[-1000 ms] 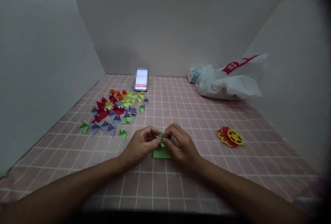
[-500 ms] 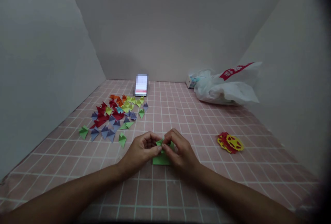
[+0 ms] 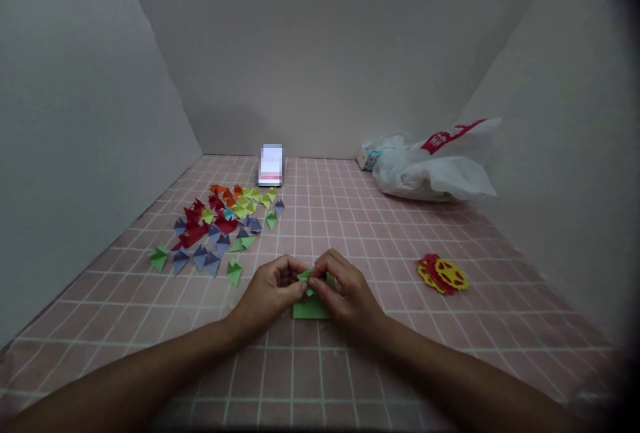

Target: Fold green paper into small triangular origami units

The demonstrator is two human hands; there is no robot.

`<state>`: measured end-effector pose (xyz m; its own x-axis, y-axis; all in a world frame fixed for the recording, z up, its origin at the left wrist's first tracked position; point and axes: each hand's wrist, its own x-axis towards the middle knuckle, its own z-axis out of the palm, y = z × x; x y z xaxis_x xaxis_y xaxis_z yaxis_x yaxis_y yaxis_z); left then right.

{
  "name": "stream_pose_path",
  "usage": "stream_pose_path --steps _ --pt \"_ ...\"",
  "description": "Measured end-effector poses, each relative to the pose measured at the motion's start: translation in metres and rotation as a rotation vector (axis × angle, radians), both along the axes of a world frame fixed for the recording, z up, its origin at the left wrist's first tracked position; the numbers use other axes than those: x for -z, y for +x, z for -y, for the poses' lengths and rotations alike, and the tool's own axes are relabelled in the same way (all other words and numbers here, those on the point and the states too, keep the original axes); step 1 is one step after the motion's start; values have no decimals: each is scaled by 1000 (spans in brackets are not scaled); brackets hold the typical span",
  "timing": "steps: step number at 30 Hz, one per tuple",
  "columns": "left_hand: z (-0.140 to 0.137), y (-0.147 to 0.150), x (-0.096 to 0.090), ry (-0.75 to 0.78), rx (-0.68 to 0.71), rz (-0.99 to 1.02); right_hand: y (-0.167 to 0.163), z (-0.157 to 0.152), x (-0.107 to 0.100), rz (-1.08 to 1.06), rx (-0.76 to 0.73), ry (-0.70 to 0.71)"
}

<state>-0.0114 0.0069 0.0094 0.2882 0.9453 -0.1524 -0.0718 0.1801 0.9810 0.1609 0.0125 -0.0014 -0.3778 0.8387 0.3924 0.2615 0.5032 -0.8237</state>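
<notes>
Between my two hands is a small folded piece of green paper (image 3: 305, 276), pinched from both sides. My left hand (image 3: 274, 288) grips its left side between thumb and fingers. The thumb and forefinger of my right hand (image 3: 345, 289) close on its right side and hide part of it. Beneath my hands a flat green sheet of paper (image 3: 311, 309) lies on the table, partly covered by my right hand. Left of my hands, a light green folded paper piece (image 3: 234, 272) rests on the tablecloth.
Many folded paper pieces (image 3: 224, 223) in red, orange, yellow, purple and green spread over the left. A lit phone (image 3: 271, 165) stands at the back. At right are a white plastic bag (image 3: 425, 176), a small box (image 3: 367, 157) and red and yellow cut-out discs (image 3: 444, 274). The tablecloth (image 3: 360, 393) is pink-checked.
Both hands keep their pinch on the small green paper, with only slight finger movement. The whole view has shifted a little.
</notes>
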Motion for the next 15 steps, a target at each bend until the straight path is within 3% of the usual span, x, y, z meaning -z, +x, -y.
stream_pose_path --steps 7,15 --pt "-1 0 -3 -84 -41 11 6 -7 0 -126 23 -132" --pt "-2 -3 -1 -44 -24 -1 6 -10 -1 -72 -14 -173"
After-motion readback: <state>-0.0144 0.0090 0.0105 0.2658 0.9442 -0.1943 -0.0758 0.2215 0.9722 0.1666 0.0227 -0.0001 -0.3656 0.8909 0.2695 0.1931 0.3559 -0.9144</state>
